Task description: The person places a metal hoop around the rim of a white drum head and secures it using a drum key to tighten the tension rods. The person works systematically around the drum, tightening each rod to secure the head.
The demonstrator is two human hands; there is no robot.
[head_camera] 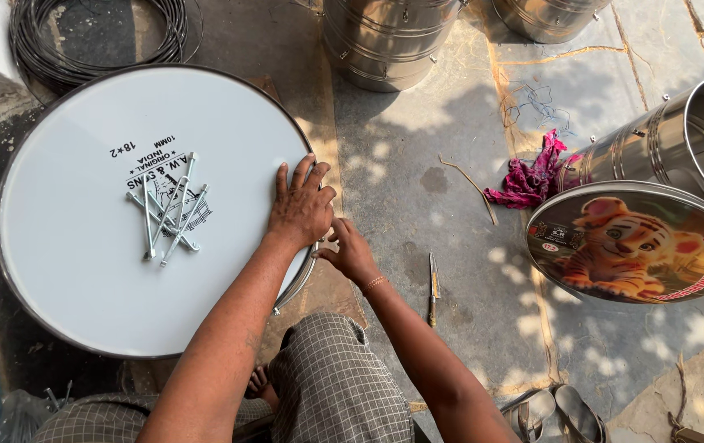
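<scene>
While the left hand [301, 207] presses spread fingers flat on the round white drum [106, 271], right hand [352, 253] fingers pinch its rim.

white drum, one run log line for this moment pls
left hand: flat on white drum head | right hand: at drum rim | metal rods: piled on head | knife: on floor

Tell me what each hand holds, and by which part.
Left hand presses flat on the white drum head near its edge; right hand fingers the rim.

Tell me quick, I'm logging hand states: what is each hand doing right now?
Left hand: open, flat on the white drumhead, holding nothing.
Right hand: fingers at the drum's rim; grip cannot be told.
</scene>
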